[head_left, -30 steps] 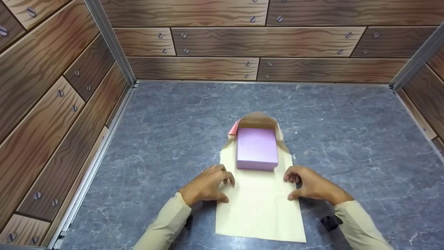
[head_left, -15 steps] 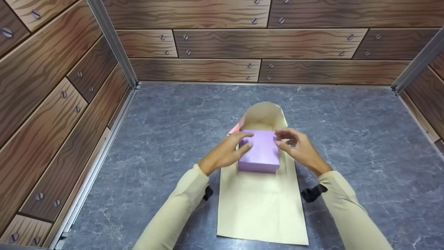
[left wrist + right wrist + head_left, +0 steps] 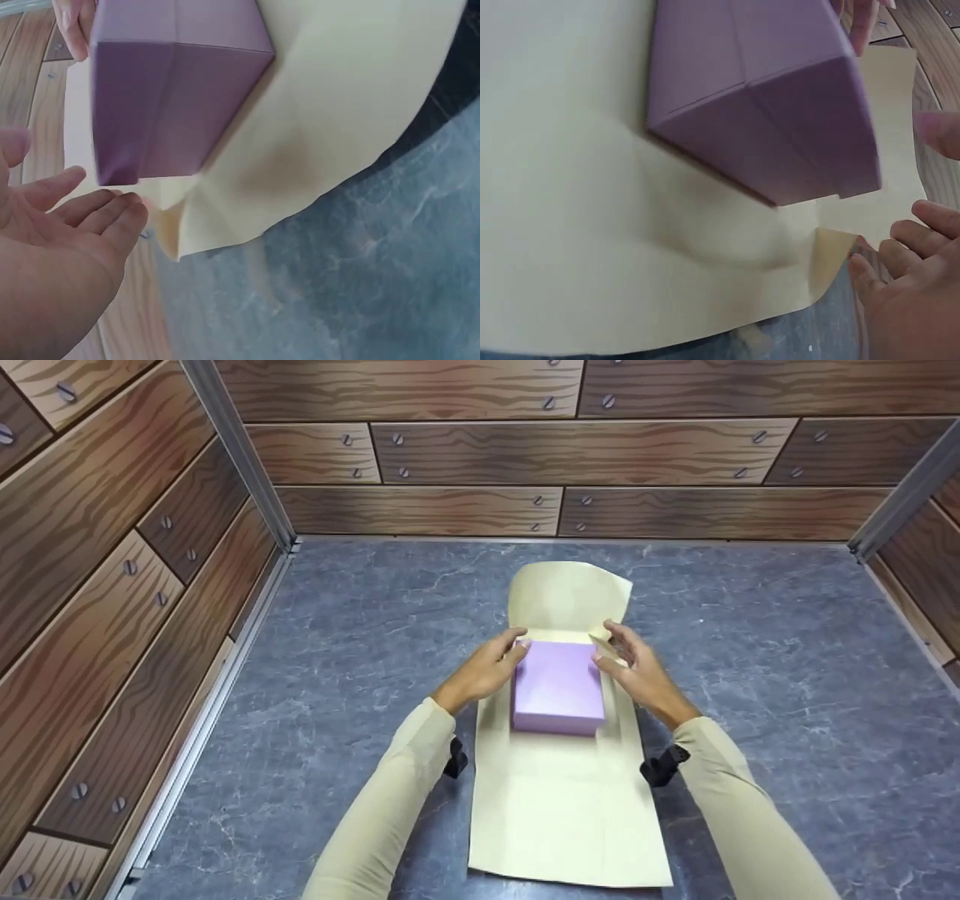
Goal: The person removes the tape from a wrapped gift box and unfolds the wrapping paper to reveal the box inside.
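Note:
A lilac box (image 3: 559, 686) sits on a long sheet of cream paper (image 3: 566, 810), which reaches past it at both ends. In the head view, my left hand (image 3: 484, 667) is at the box's far left corner, its fingers spread loosely. The left wrist view shows that hand's fingers (image 3: 120, 221) fairly straight beside a small paper fold. My right hand (image 3: 641, 671) is at the far right corner, thumb apart from the fingers. In the right wrist view its fingers (image 3: 907, 247) lie against a folded bit of paper (image 3: 832, 255). Beyond the box, the paper's far flap (image 3: 570, 596) bends upward.
The surface is a grey-blue marbled tabletop (image 3: 360, 660). Wood-patterned panels (image 3: 465, 450) stand along the back and sides, with metal frame posts (image 3: 240, 450) in the corners. Each sleeve carries a black wrist device (image 3: 664, 765).
Both hands have moved forward from the near paper's edges to the box's far corners. The far flap, formerly curled up close behind the box, has opened backward. A pink patch at left is now hidden.

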### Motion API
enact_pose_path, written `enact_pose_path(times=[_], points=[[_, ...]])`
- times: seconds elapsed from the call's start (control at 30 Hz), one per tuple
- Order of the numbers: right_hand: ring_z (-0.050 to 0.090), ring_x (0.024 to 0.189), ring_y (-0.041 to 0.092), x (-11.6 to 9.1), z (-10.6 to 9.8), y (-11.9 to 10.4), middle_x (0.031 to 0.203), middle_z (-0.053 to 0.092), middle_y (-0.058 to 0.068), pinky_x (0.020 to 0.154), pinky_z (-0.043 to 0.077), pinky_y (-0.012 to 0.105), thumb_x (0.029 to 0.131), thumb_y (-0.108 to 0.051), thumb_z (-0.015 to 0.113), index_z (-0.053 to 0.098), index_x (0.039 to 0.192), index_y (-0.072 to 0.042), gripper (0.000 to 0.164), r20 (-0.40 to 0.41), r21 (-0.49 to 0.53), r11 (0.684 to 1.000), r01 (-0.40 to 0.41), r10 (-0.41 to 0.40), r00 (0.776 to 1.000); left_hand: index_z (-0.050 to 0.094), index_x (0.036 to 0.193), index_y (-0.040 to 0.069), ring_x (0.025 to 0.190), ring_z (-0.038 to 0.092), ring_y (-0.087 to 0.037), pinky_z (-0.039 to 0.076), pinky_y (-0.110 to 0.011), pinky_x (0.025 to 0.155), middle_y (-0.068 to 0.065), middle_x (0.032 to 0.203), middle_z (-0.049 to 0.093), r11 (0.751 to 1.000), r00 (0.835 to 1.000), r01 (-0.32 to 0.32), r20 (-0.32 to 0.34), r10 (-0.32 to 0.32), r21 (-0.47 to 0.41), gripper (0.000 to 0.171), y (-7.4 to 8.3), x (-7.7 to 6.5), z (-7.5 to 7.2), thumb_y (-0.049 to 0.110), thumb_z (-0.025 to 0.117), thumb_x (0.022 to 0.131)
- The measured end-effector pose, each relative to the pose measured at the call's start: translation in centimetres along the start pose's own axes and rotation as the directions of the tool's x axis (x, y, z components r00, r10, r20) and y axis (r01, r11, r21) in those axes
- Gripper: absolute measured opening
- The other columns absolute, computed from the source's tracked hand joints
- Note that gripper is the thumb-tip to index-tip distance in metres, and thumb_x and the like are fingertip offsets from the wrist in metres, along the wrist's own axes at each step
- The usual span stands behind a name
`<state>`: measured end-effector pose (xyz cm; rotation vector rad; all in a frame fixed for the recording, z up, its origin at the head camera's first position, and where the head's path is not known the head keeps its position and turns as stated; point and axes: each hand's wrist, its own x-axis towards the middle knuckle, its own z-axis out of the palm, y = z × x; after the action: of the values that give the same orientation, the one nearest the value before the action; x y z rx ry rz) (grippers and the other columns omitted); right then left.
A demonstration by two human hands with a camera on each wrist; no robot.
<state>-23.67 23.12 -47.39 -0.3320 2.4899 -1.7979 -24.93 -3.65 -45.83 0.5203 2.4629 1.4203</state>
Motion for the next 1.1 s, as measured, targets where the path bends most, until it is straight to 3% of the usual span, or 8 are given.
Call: enact_pose_path(times=[0.2,0.33,0.43,0.63,0.7,0.87,1.0,1.1], points=[[0.021,0.150,0.043,-0.2,0.3,0.9,0.162,0.025,0.026,0.123,0.015,0.052,0.106,-0.007,0.040,0.032,0.152,0.009,0.049,0.044,-0.093,0.995,-0.029,0.034,0.998,0.039,0.155,0.006,0.145,0.037,-0.030,0.029,-0.043,0.120,-0.015,0.156,0.043,0.996,0.997,0.070,-0.021,-0.071,-0.056,0.058,-1.1,0.6,0.3,0.043,0.032,0.110],[0.025,0.148,0.045,-0.3,0.5,1.7,0.157,0.033,0.030,0.123,0.016,0.053,0.106,-0.002,0.035,0.039,0.149,0.009,0.044,0.031,-0.174,0.985,-0.008,0.013,0.999,0.042,0.152,0.003,0.146,0.035,-0.031,0.027,-0.042,0.121,-0.016,0.155,0.044,0.997,0.997,0.069,-0.046,-0.068,0.027,0.047,-2.0,0.9,0.6,0.025,0.034,0.111],[0.025,0.147,0.047,-0.5,0.4,2.4,0.155,0.034,0.033,0.122,0.016,0.055,0.104,0.002,0.035,0.038,0.149,0.010,0.046,0.029,-0.247,0.969,-0.010,0.017,0.999,0.041,0.152,0.002,0.150,0.028,-0.030,0.021,-0.042,0.123,-0.018,0.159,0.036,0.987,0.996,0.090,-0.039,-0.085,0.134,0.045,-2.6,1.0,0.8,0.014,0.034,0.109],[0.006,0.150,0.051,-1.2,0.2,3.5,0.159,0.016,0.035,0.121,0.000,0.060,0.100,0.001,0.044,0.032,0.149,0.014,0.052,0.083,-0.447,0.894,0.017,0.023,0.996,0.042,0.152,0.003,0.153,0.017,-0.033,0.013,-0.044,0.125,-0.023,0.163,0.023,0.920,0.994,0.102,-0.011,-0.106,0.379,0.046,-3.4,0.8,1.2,0.015,0.040,0.108],[0.005,0.150,0.051,-1.3,0.2,3.6,0.160,0.016,0.034,0.120,-0.002,0.061,0.101,-0.005,0.048,0.033,0.149,0.013,0.053,0.089,-0.523,0.852,0.023,0.028,0.996,0.041,0.153,0.003,0.153,0.016,-0.034,0.013,-0.045,0.125,-0.024,0.164,0.021,0.899,0.994,0.104,-0.003,-0.113,0.426,0.048,-3.6,0.7,1.3,0.018,0.044,0.107],[0.003,0.151,0.048,-1.4,0.3,3.7,0.162,0.015,0.030,0.120,-0.005,0.062,0.104,-0.014,0.049,0.031,0.153,0.009,0.057,0.106,-0.621,0.784,0.000,0.084,0.991,0.035,0.156,0.004,0.154,0.013,-0.035,0.012,-0.045,0.125,-0.023,0.165,0.016,0.855,0.992,0.092,0.023,-0.121,0.511,0.055,-3.9,0.4,1.4,0.023,0.049,0.106],[0.001,0.151,0.048,-1.4,0.3,3.6,0.163,0.014,0.029,0.119,-0.005,0.063,0.104,-0.015,0.048,0.029,0.155,0.006,0.058,0.114,-0.651,0.759,-0.009,0.109,0.988,0.031,0.158,0.005,0.154,0.014,-0.035,0.013,-0.047,0.125,-0.023,0.165,0.016,0.807,0.993,0.072,0.035,-0.114,0.586,0.059,-4.0,0.2,1.5,0.025,0.049,0.107],[0.000,0.150,0.049,-1.4,0.4,3.5,0.163,0.013,0.029,0.119,-0.006,0.064,0.104,-0.014,0.048,0.026,0.156,0.006,0.060,0.121,-0.657,0.754,-0.011,0.119,0.985,0.030,0.159,0.005,0.154,0.014,-0.034,0.012,-0.049,0.124,-0.023,0.165,0.016,0.792,0.993,0.066,0.039,-0.113,0.608,0.059,-3.9,-0.1,1.6,0.026,0.048,0.107]])
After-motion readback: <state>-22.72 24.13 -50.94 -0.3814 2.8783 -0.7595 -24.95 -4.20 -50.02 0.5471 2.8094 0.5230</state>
